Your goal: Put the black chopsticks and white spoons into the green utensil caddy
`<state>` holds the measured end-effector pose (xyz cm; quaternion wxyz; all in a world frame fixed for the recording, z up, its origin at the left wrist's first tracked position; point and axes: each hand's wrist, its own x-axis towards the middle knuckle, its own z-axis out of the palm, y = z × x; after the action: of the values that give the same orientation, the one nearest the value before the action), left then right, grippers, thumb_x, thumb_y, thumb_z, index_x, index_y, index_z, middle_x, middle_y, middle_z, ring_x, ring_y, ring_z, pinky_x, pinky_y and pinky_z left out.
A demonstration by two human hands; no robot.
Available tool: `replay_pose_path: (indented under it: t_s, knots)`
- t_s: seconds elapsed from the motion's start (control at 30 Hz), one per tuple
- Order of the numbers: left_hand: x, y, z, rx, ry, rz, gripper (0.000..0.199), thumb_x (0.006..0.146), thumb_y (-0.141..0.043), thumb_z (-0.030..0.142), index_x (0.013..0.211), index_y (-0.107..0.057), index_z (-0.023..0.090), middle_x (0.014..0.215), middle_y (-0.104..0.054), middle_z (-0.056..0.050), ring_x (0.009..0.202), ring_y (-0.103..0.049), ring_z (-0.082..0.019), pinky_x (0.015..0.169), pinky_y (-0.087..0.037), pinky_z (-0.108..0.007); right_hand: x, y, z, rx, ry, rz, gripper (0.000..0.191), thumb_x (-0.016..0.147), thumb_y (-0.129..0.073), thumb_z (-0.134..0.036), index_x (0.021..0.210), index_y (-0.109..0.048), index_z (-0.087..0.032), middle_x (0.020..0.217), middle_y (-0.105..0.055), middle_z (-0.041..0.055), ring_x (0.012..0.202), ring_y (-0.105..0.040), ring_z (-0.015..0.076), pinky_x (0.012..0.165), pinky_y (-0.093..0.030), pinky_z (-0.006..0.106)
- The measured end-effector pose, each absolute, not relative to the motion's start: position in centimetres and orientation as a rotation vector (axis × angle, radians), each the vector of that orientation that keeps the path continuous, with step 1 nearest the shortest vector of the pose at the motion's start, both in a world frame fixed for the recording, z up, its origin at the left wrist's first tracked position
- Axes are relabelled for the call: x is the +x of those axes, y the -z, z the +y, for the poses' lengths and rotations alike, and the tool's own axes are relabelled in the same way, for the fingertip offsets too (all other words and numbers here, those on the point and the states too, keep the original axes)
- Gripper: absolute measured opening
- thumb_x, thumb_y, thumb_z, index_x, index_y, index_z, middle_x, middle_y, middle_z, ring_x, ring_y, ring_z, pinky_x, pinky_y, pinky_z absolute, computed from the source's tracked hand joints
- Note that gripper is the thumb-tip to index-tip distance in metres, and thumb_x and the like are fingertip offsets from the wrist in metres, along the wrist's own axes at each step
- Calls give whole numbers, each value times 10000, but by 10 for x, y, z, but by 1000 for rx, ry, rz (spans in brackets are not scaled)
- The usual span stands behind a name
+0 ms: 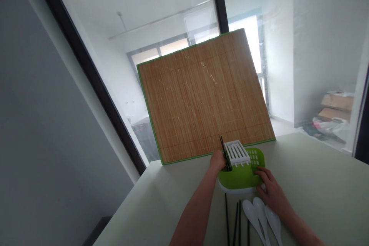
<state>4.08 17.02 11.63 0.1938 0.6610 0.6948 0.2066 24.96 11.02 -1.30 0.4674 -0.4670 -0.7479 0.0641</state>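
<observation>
A green utensil holder [239, 178] with a white base stands on the table, and a white slotted rack [236, 151] sits on its top. Dark chopsticks [223, 148] stand upright in its left compartment. My left hand [218, 160] is at that compartment, its fingers closed around the chopsticks and partly hidden. My right hand [269, 187] rests against the holder's right side with its fingers apart. Nearer to me, several black chopsticks [235, 223] and several white spoons [253, 217] lie on the table, the spoons just left of my right forearm.
Behind the holder, a bamboo mat [201, 96] with green edging leans upright at the back of the pale table [317, 177]. Beyond it is a glass partition with dark frames. Cardboard boxes [337, 102] lie past the glass at right.
</observation>
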Motion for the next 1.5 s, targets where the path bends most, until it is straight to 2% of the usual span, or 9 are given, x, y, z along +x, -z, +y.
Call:
replay_pose_path:
  t_s: [0.2,0.57,0.8,0.9,1.0,1.1,1.23,1.4,1.5]
  knots:
    - [43,-119,174,1936,-500,1993,169,691,-595,132,827,-688,95,940,-671,-213,917,-636,-296,772,-496,-364,250,12,110,-1130,-162,-1827,377,745,-445,-181,1120,-472,-215,1240,-426,89,1121,-484,229,952,-410,415]
    - [47,-125,171,1941,-491,1969,107,714,-641,191,754,-688,104,697,-686,-141,720,-666,-214,674,-523,-296,250,8,107,-1159,-170,-1839,355,758,-434,-193,1109,-481,-220,1242,-429,84,1107,-498,222,930,-431,402]
    - [35,-152,150,2031,-676,2086,171,751,-592,247,832,-694,137,901,-681,-159,912,-623,-251,771,-471,-327,249,5,104,-1175,-158,-1844,378,772,-422,-206,1147,-456,-224,1261,-416,82,1102,-507,217,916,-440,390]
    - [21,-153,115,2059,-863,2117,270,842,-471,335,943,-668,182,948,-678,-104,912,-610,-213,781,-438,-306,250,-4,98,-1245,-150,-1827,372,803,-405,-236,1173,-431,-219,1284,-397,89,1036,-543,213,825,-483,365]
    - [9,-127,68,2030,-991,2117,267,851,-453,357,963,-644,208,849,-687,-47,766,-614,-159,701,-418,-255,253,-17,91,-1331,-114,-1755,358,810,-424,-280,1163,-442,-225,1278,-416,84,879,-588,190,681,-502,326]
    - [7,-81,21,1987,-810,2122,267,823,-483,360,994,-629,217,853,-678,-31,716,-608,-156,673,-419,-259,256,-30,82,-1379,-28,-1596,314,821,-435,-298,1126,-475,-238,1217,-481,66,745,-577,159,606,-479,295]
    - [18,-34,-17,1997,-493,2160,318,744,-569,387,992,-630,198,962,-645,-80,866,-608,-243,735,-453,-332,250,-37,68,-1285,47,-1471,231,845,-435,-279,1059,-514,-236,1124,-540,68,657,-532,133,632,-471,284]
    - [34,-23,-25,1964,-194,2294,190,758,-530,189,906,-646,164,938,-634,-111,851,-624,-270,712,-487,-366,225,-30,50,-976,40,-1737,196,834,-461,-196,1013,-535,-230,1048,-564,85,886,-573,180,780,-472,313]
    - [38,-24,-22,1942,-68,2407,335,791,-371,14,914,-654,142,903,-650,-125,841,-638,-242,699,-494,-334,212,-23,44,-854,32,-1873,203,830,-460,-167,998,-555,-231,1021,-581,75,927,-580,178,790,-470,302]
